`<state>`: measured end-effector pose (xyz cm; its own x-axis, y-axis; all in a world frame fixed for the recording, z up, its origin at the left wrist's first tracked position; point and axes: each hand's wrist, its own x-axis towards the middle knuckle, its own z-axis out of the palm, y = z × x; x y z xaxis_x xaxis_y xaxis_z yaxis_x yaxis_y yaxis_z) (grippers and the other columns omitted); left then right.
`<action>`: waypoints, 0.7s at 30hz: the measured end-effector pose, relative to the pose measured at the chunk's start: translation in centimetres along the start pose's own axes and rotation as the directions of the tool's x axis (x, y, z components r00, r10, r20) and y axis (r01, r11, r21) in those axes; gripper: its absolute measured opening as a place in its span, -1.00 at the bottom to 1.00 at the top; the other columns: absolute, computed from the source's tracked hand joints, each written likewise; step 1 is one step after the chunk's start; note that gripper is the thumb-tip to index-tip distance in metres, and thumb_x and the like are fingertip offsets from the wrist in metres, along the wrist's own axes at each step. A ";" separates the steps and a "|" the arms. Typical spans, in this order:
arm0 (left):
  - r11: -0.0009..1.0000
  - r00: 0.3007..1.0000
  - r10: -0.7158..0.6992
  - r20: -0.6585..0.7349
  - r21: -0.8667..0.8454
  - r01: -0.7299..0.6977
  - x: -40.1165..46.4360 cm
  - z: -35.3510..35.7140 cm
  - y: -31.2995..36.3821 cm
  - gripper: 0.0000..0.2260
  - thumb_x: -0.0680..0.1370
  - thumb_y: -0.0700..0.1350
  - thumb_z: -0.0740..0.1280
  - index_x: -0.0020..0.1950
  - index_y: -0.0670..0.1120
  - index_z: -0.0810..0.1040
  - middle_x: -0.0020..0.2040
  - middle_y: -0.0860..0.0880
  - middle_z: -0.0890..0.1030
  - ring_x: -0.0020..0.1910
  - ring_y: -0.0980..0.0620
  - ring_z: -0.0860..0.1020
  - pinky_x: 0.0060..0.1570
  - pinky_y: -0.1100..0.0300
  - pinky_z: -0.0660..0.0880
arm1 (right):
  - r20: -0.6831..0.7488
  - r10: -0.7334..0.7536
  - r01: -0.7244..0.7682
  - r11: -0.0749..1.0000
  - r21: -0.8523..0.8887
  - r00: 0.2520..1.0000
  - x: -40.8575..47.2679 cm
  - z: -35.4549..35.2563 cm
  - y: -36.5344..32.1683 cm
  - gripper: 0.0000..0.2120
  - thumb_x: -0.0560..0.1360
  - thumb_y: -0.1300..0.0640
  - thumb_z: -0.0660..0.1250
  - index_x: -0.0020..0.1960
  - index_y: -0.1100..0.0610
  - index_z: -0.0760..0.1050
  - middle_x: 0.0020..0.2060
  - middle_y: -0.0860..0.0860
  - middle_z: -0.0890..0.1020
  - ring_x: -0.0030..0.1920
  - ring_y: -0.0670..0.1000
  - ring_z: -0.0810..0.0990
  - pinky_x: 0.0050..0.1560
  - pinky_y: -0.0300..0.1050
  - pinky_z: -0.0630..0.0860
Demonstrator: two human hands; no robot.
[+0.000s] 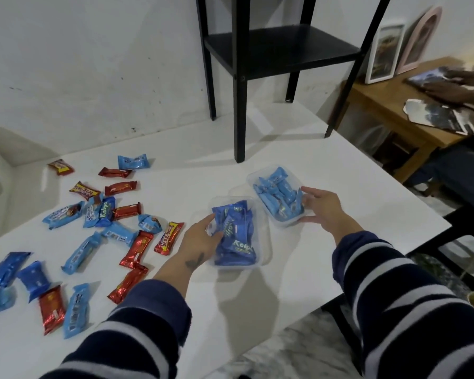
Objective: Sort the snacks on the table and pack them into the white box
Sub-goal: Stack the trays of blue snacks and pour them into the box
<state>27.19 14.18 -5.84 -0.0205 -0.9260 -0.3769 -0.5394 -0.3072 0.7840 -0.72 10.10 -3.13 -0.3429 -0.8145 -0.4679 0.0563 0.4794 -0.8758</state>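
The left hand (203, 236) pinches the dark-blue packs (237, 236) in the near tray (266, 250), the right hand (322, 206) rests open on the far tray (251, 177), and loose snacks (133, 250) lie leftward (nearer the left hand).

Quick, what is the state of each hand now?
Left hand: holding dark blue packets in the nearer clear tray.
Right hand: open, fingers touching the farther clear tray.

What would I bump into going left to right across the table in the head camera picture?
Loose snacks → left hand → tray of dark blue Kalpa packs → tray of light blue packs → right hand.
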 end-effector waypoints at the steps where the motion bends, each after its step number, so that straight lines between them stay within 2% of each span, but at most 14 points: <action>1: 1.000 1.000 -0.008 0.003 -0.008 0.008 0.0 0.0 0.0 -0.49 0.57 -0.07 0.29 0.50 0.07 0.23 0.42 -0.07 0.38 0.29 -0.14 0.45 0.24 -0.15 0.46 | -0.014 0.004 -0.004 1.000 0.015 1.000 -0.5 -0.1 -0.3 -0.68 0.55 0.39 0.23 0.27 0.21 0.52 0.30 0.19 0.49 0.18 0.20 0.53 -0.10 0.10 0.61; 3: 0.999 1.000 -0.023 0.013 -0.022 0.023 -0.2 0.1 0.0 -0.49 0.58 -0.06 0.27 0.51 0.08 0.22 0.44 -0.07 0.36 0.31 -0.14 0.44 0.25 -0.15 0.45 | -0.033 -0.003 0.004 0.999 0.032 0.999 -1.6 -0.3 -0.9 -0.68 0.56 0.39 0.22 0.27 0.22 0.51 0.32 0.20 0.46 0.22 0.21 0.51 -0.08 0.10 0.61; 7: 0.996 0.998 -0.056 0.016 -0.062 0.057 -0.7 -0.1 0.7 -0.52 0.61 -0.02 0.21 0.52 0.07 0.19 0.47 -0.10 0.33 0.36 -0.15 0.40 0.28 -0.13 0.42 | -0.028 -0.057 0.059 0.996 0.061 0.998 -4.7 -0.2 -1.6 -0.67 0.56 0.37 0.22 0.30 0.21 0.49 0.34 0.20 0.45 0.27 0.21 0.49 -0.23 0.04 0.67; 11: 0.988 0.996 -0.085 0.008 -0.130 0.085 -1.3 -0.4 1.8 -0.63 0.65 0.01 0.09 0.46 0.02 0.30 0.45 -0.11 0.36 0.36 -0.16 0.38 0.31 -0.11 0.39 | -0.021 -0.066 0.067 0.996 0.064 0.998 -8.8 2.0 -0.4 -0.66 0.57 0.36 0.21 0.33 0.21 0.47 0.29 0.19 0.49 -0.12 0.03 0.59 -0.18 0.04 0.67; 13: 0.986 0.996 -0.092 0.009 -0.137 0.093 -1.7 -0.4 2.4 -0.67 0.66 0.03 0.00 0.32 0.00 0.41 0.38 -0.14 0.41 0.28 -0.15 0.42 0.28 -0.14 0.41 | -0.017 -0.072 0.073 0.996 0.057 0.997 -10.6 3.4 0.5 -0.64 0.57 0.35 0.21 0.35 0.22 0.45 0.30 0.19 0.48 -0.18 0.02 0.57 -0.17 0.06 0.67; 17: 0.969 0.987 -0.159 0.033 -0.184 0.163 -2.1 -0.5 3.3 -0.50 0.63 0.19 -0.10 0.44 0.00 0.31 0.39 -0.12 0.42 0.31 -0.20 0.43 0.28 -0.19 0.40 | -0.032 -0.087 0.085 0.995 -0.053 0.996 -13.0 5.9 2.2 -0.61 0.58 0.35 0.18 0.38 0.16 0.43 0.36 0.17 0.44 0.05 0.15 0.59 -0.07 0.08 0.64; 19: 0.969 0.987 -0.146 0.063 -0.194 0.155 -2.5 -0.6 3.4 -0.52 0.62 0.21 -0.07 0.45 0.05 0.30 0.40 -0.07 0.42 0.32 -0.18 0.42 0.27 -0.18 0.41 | -0.018 -0.098 0.095 0.989 -0.117 0.995 -13.4 6.7 2.8 -0.57 0.56 0.36 0.20 0.39 0.11 0.42 0.36 0.12 0.43 0.20 0.19 0.55 -0.02 0.10 0.64; 21: 0.978 0.991 -0.102 0.084 -0.172 0.115 -2.7 -0.6 3.1 -0.57 0.62 0.17 0.00 0.47 0.10 0.27 0.40 -0.04 0.42 0.31 -0.17 0.43 0.22 -0.18 0.45 | 0.023 -0.133 0.135 0.961 -0.243 0.991 -13.4 7.2 3.4 -0.54 0.54 0.33 0.22 0.41 0.05 0.40 0.31 0.07 0.45 0.24 0.13 0.51 0.09 0.05 0.61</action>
<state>26.06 15.61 -2.05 -0.0360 -0.8684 -0.4946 -0.3858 -0.4444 0.8085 10.80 20.34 -0.69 -0.3260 -0.8782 -0.3499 -0.2198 0.4304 -0.8755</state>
